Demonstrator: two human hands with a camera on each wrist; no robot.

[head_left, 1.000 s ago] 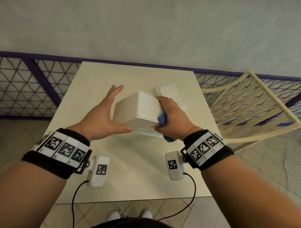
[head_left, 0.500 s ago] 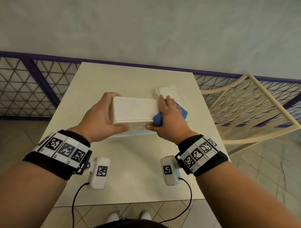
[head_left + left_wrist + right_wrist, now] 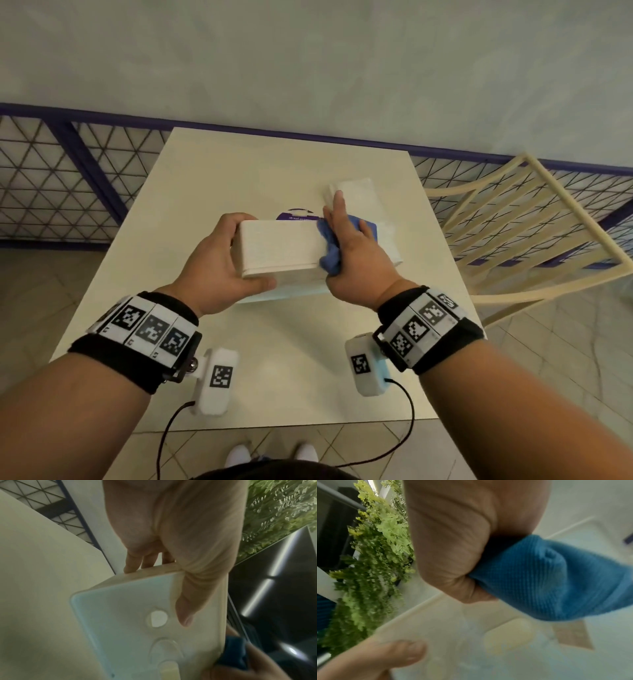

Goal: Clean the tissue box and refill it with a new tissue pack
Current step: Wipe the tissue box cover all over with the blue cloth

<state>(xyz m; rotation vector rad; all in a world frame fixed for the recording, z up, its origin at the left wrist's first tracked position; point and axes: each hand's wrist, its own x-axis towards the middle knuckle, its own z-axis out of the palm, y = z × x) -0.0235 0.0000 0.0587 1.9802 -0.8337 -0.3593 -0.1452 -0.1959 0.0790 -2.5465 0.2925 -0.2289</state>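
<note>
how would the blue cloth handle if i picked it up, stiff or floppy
Probably floppy: the blue cloth bunches into soft folds where the right hand grips it against the tissue box. Likely light, since that grip alone holds it up. Its textured weave looks grippy rather than slippery.

Head view: pack (image 3: 297, 216) mostly hidden behind box (image 3: 281, 248); label print too small to read. Left hand (image 3: 219, 263): fingertips hidden behind box's far side. Cloth (image 3: 329, 251) largely covered by right hand (image 3: 356, 253), which also overlaps white stack (image 3: 359, 195). Chair (image 3: 534, 233) cut by right edge.
Left wrist view: box (image 3: 133, 628) cut by bottom edge; right hand (image 3: 248, 669) blurred, cut at corner.
Right wrist view: box (image 3: 488, 635) blurred; cloth (image 3: 556, 581) cut by right edge, hiding right hand's fingers.
</note>
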